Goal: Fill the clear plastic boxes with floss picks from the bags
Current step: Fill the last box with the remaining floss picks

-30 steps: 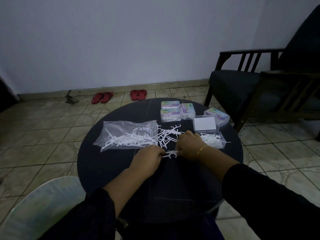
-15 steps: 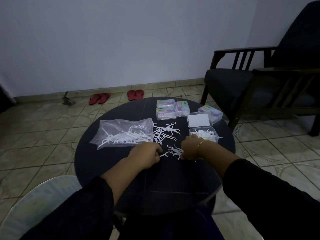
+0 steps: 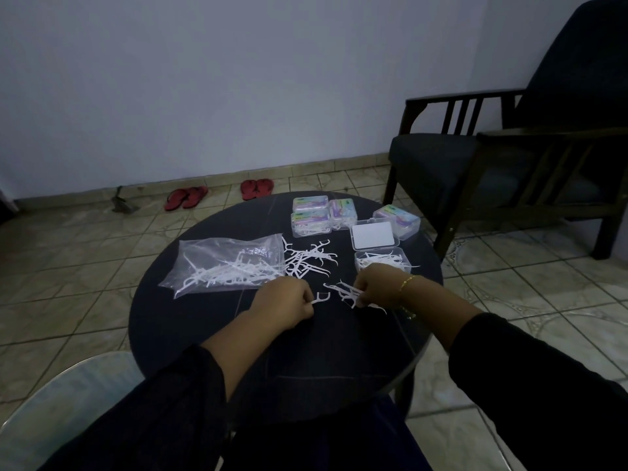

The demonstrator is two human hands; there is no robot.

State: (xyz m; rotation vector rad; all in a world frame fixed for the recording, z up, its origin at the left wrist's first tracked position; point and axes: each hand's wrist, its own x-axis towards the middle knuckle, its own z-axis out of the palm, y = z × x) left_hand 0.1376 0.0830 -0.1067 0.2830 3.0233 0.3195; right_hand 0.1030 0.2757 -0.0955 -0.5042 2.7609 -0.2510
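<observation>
On a round dark table (image 3: 306, 362) lies a clear bag (image 3: 224, 263) of white floss picks, its mouth toward a loose pile of picks (image 3: 311, 258). An open clear box (image 3: 382, 261) at the right holds picks, its lid (image 3: 373, 235) lying flat behind it. My left hand (image 3: 285, 305) pinches a single floss pick (image 3: 321, 298) by its handle. My right hand (image 3: 377, 287) holds a small bunch of picks (image 3: 346, 294) just in front of the open box.
Several closed, filled boxes with coloured labels (image 3: 311, 215) stand at the table's far side, one more (image 3: 396, 220) beside the lid. A dark wooden armchair (image 3: 509, 158) stands to the right. Red sandals (image 3: 256, 188) lie by the wall. A pale chair back (image 3: 57, 402) is near left.
My hands have drawn apart slightly. The left hand now holds one pick lifted clear, and the right hand has gathered a bunch toward itself near the open box.
</observation>
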